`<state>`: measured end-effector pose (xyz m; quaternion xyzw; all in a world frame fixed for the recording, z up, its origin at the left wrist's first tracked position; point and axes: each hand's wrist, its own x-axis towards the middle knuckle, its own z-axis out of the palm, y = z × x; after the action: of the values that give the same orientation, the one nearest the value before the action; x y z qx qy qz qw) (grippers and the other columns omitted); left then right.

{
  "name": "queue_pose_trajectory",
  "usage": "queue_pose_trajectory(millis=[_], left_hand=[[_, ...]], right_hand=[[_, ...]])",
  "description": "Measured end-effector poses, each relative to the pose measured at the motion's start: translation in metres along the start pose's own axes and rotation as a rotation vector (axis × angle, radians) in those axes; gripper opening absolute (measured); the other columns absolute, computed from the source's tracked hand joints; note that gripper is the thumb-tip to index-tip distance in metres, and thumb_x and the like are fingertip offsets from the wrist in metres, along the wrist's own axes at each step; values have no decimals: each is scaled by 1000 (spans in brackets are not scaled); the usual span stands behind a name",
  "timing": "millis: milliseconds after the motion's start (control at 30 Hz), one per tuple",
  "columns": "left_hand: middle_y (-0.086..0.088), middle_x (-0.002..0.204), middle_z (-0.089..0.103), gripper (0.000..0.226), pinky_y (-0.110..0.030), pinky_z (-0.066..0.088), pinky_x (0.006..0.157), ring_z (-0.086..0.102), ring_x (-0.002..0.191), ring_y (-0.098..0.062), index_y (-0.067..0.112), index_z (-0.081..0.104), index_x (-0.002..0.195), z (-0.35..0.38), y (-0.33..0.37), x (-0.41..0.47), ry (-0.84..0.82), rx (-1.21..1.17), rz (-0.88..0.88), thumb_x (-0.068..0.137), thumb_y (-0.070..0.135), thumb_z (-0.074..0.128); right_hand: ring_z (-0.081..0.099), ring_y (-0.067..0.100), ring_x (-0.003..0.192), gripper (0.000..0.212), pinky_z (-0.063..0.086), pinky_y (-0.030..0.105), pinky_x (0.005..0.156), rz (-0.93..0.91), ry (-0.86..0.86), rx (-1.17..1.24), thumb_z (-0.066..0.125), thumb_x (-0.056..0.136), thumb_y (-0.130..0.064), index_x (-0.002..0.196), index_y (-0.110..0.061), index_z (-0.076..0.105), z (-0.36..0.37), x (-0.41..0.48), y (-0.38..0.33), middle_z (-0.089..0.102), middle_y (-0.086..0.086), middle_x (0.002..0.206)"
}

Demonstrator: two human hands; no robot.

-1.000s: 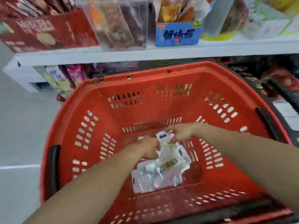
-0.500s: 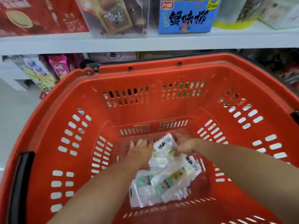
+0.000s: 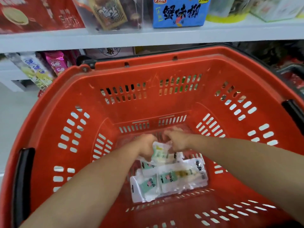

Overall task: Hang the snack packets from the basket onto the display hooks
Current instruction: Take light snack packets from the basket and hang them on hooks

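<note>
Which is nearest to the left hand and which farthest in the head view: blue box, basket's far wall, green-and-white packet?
1. The green-and-white packet, held in the left hand.
2. The basket's far wall, just ahead.
3. The blue box, up on the shelf beyond.

Motion blur covers the left hand (image 3: 146,145) and right hand (image 3: 178,140); finger positions cannot be read. Both hands partly hide the snack packets (image 3: 172,178). The basket (image 3: 148,71) is cut off at the bottom and left edges. The blue box (image 3: 180,12) is cropped at the top edge.
</note>
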<state>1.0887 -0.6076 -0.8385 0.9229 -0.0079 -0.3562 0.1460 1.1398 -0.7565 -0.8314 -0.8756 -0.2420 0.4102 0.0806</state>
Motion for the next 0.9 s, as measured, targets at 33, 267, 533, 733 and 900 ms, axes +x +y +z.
queue_pose_trajectory(millis=[33, 267, 533, 733, 900], left_hand=[[0, 112, 64, 59, -28, 49, 74, 60, 96, -21, 23, 60, 119, -11, 6, -4, 45, 66, 40, 67, 10, 85], [4, 87, 57, 55, -30, 42, 60, 52, 76, -17, 24, 45, 97, -62, 15, -34, 329, -207, 178, 63, 10, 86], [-7, 114, 66, 43, -28, 44, 76, 60, 96, -22, 13, 61, 109, 22, 14, -21, -83, -16, 39, 84, 46, 68], [-9, 94, 68, 31, -27, 43, 66, 66, 92, -26, 6, 66, 100, 65, 37, -18, -94, -98, 77, 83, 30, 74], [-3, 89, 67, 15, -25, 40, 71, 61, 88, -20, 13, 69, 92, -3, 44, -38, 136, -1, 161, 81, 23, 73]], right_hand=[[42, 26, 125, 83, 40, 42, 106, -17, -1, -47, 82, 73, -34, 141, -22, 37, -5, -2, -4, 44, 5, 135], [59, 15, 71, 24, 45, 24, 64, -47, -14, 128, 81, 76, -33, 79, -14, 65, -53, -42, -14, 66, -1, 76], [63, 23, 84, 30, 50, 30, 72, 128, 252, -93, 77, 81, -32, 91, -7, 64, -90, -94, 18, 69, 7, 94], [58, 18, 66, 29, 45, 27, 58, 70, 368, 146, 78, 80, -25, 71, -15, 52, -98, -98, 18, 61, 1, 73], [70, 30, 84, 21, 56, 40, 76, 1, 394, 356, 80, 77, -18, 85, -2, 69, -107, -104, 17, 74, 14, 89]])
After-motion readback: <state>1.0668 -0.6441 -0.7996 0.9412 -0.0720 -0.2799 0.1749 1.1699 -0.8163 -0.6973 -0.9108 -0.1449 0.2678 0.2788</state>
